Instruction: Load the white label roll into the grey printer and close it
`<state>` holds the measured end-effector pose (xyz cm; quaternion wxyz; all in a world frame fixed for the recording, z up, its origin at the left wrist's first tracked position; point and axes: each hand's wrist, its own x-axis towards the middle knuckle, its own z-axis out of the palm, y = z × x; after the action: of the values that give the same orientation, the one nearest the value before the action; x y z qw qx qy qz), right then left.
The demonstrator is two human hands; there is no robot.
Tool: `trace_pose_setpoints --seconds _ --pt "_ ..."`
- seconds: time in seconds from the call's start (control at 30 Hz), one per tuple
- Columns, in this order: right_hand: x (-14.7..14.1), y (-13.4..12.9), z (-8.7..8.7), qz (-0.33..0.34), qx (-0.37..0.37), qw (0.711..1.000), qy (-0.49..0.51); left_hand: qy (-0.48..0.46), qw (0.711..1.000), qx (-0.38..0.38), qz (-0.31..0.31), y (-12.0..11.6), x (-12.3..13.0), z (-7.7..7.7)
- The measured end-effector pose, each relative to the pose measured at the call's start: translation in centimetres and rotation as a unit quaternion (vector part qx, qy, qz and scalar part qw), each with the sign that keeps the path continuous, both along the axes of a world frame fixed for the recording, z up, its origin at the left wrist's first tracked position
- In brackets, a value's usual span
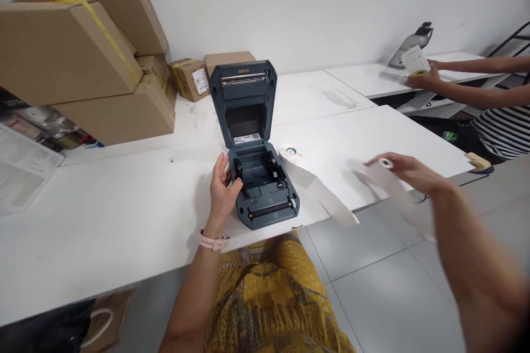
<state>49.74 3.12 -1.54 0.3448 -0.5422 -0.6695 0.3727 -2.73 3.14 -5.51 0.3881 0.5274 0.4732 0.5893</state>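
Note:
A dark grey label printer (265,176) stands on the white table with its lid (244,99) raised, showing the bare roll bay inside. My left hand (223,187) grips the printer's left side, thumb over the rim and fingers along the outer wall. Off to the right, my right hand (403,168) holds a small roll of white labels (386,164) above the table; a loose strip trails down from it, blurred. Beside the printer's right side lies another label roll (291,151), its unwound strip (323,193) reaching over the table's front edge.
Cardboard boxes (70,55) are piled at the left, with smaller ones (191,78) against the wall. A clear plastic bin (25,171) sits at far left. At the right, another person's hands (426,78) hold a white item by a clear jug (414,44).

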Motion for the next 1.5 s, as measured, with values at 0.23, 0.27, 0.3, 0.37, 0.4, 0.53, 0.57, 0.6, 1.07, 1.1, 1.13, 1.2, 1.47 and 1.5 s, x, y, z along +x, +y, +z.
trace_pose_setpoints --seconds 0.23,0.27,0.3,0.37,0.4,0.53,0.57,0.6,1.07,1.1,1.13,1.2,1.47,1.5 --pt "-16.8 10.6 -5.3 0.016 -0.012 0.989 0.144 0.004 1.000 0.005 -0.009 0.1 -0.3 -0.1" --pt "-18.2 11.4 -5.8 0.017 -0.008 0.988 0.153 0.004 1.000 0.006 -0.012 0.2 -0.3 -0.1" --pt "-19.4 12.0 -6.1 0.019 -0.006 0.988 0.156 0.005 1.000 0.006 -0.012 0.1 -0.3 -0.1" --pt "-20.9 12.6 -6.4 0.028 -0.006 0.987 0.156 0.005 1.000 0.003 -0.009 0.1 -0.3 -0.1" --pt "-21.3 12.7 -6.2 0.035 -0.009 0.987 0.155 0.005 1.000 0.001 -0.007 0.1 -0.3 0.0" --pt "-19.8 12.0 -3.5 0.072 -0.031 0.990 0.120 -0.005 1.000 -0.007 -0.008 -0.1 -0.2 0.1" --pt "-18.9 11.7 -2.2 0.085 -0.028 0.991 0.101 -0.007 1.000 -0.007 -0.007 -0.1 -0.1 0.1" --pt "-18.1 11.3 -0.9 0.102 -0.018 0.992 0.077 -0.008 1.000 -0.007 -0.005 -0.1 -0.1 0.1" --pt "-20.8 10.1 3.6 0.213 0.120 0.944 -0.222 -0.016 1.000 -0.009 -0.006 -0.2 0.0 0.3" --pt "-20.2 9.3 4.3 0.197 0.123 0.956 -0.177 -0.018 1.000 -0.010 -0.007 -0.2 0.1 0.4" --pt "-19.8 8.3 5.0 0.182 0.122 0.968 -0.124 -0.019 1.000 -0.011 -0.006 -0.2 0.1 0.4" --pt "-19.7 6.1 6.4 0.145 0.113 0.983 -0.001 -0.022 1.000 -0.012 -0.005 -0.2 0.1 0.4" --pt "-28.0 4.1 9.5 0.263 0.033 0.956 0.122 -0.043 0.999 -0.013 -0.013 0.0 0.1 0.0" --pt "-28.9 4.8 9.9 0.298 0.052 0.952 0.042 -0.046 0.999 -0.016 -0.015 0.1 0.1 0.0"
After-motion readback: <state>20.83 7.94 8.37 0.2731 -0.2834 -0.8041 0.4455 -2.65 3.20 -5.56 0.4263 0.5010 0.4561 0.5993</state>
